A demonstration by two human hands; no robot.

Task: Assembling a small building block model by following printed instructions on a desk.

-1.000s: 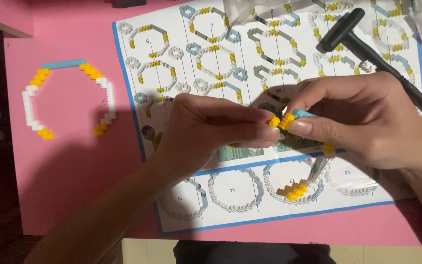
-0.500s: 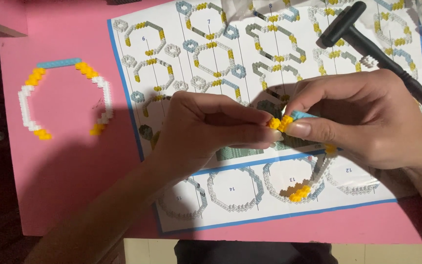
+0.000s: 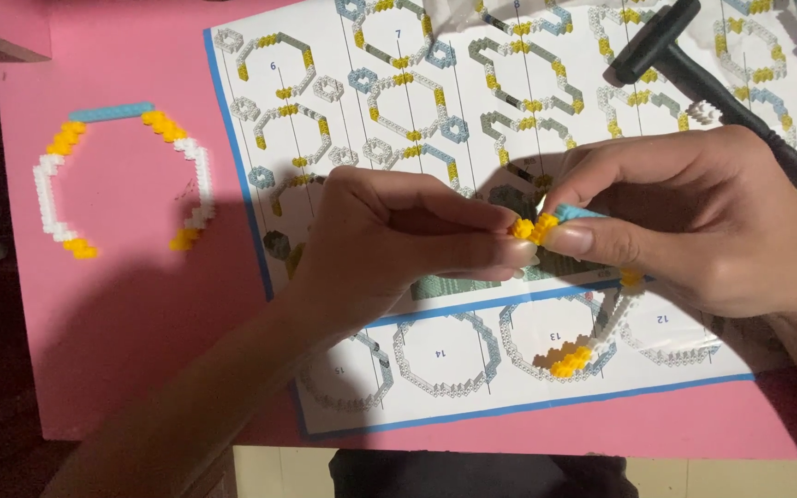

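While both hands meet at frame centre above the instruction sheet (image 3: 601, 92), each pinches 1 end of a small brick assembly (image 3: 546, 224).

1. Left hand (image 3: 389, 244): grip closed on the assembly; thumb and forefinger tips pressed on the yellow bricks at its left end. Forearm enters from bottom left.
2. Right hand (image 3: 694, 231): grip closed on the same assembly; thumb under, forefinger over, at the yellow/light-blue join. Forearm enters from bottom right.
3. Assembly: yellow bricks at centre, short light-blue strip running right beneath the right fingers. A chain of white and yellow bricks (image 3: 592, 341) hangs below the right hand and lies on the sheet's lower row; the link to the held part is hidden by the hand, so cannot tell if it is 1 piece.
4. Sheet: white, blue border, printed w/ ring-shaped build diagrams; lies flat on the pink table (image 3: 140, 323).
5. Open brick ring (image 3: 122, 175): white, yellow and light-blue segments, gap at its bottom; lies on the table well left of the sheet, apart from both hands.
6. Black hammer-type tool (image 3: 694, 74): rests on the sheet's top right, handle running toward the right edge, near but not touching the right hand.
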